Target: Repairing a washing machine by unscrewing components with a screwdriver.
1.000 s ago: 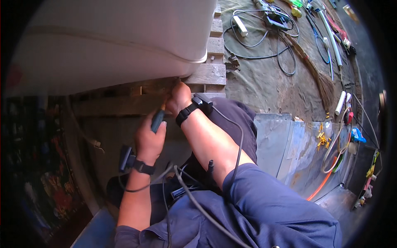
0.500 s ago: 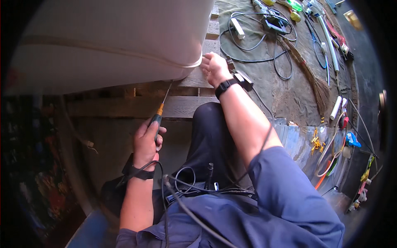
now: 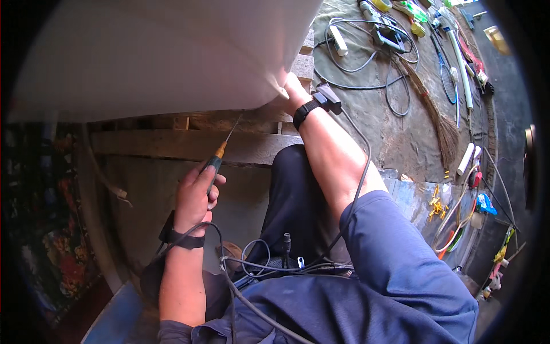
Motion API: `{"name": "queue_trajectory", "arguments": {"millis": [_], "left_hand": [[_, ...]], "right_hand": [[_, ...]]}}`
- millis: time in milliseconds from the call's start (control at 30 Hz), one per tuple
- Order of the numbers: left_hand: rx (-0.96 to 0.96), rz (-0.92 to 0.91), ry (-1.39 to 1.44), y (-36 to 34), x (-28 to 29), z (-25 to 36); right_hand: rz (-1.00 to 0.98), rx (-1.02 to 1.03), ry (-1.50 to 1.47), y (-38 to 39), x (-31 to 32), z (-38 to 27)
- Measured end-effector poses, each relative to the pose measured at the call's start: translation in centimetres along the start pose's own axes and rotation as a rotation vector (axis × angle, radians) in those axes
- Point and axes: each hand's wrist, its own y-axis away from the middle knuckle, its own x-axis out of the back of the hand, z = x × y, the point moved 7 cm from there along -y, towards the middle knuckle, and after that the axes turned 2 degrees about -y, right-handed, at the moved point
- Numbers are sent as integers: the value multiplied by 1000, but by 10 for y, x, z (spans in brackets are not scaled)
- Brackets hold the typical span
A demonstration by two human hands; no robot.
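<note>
My left hand is closed around the dark green and orange handle of a screwdriver. Its thin metal shaft points up and away, with the tip at the lower edge of a large white covering or body. My right hand is at the lower right corner of that white thing, where the surface puckers. The white edge hides its fingers, so their grip does not show. Beneath the white thing lies a wooden pallet. Both wrists wear black straps with cables.
On the cloth-covered ground at right are a corded power tool, a white power strip, a straw broom and a racket. Several yellow plugs lie nearer. Cables cross my lap.
My right hand has gone from spread fingers beside the corner to partly behind the white edge. The pale cord along the white side no longer shows. My left hand has barely shifted.
</note>
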Motion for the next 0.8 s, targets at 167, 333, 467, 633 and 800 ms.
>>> {"name": "queue_trajectory", "arguments": {"millis": [167, 333, 467, 633, 800], "left_hand": [[7, 9, 15, 10, -6, 5], [3, 18, -37, 4, -11, 12], [-29, 16, -44, 1, -1, 6], [-632, 152, -1024, 12, -21, 46], [-763, 96, -981, 11, -16, 43]], "right_hand": [[-33, 130, 147, 17, -10, -8], [83, 69, 134, 17, 0, -13], [56, 87, 94, 28, -23, -15], [115, 45, 32, 31, -25, -16], [72, 9, -44, 9, -10, -1]]}}
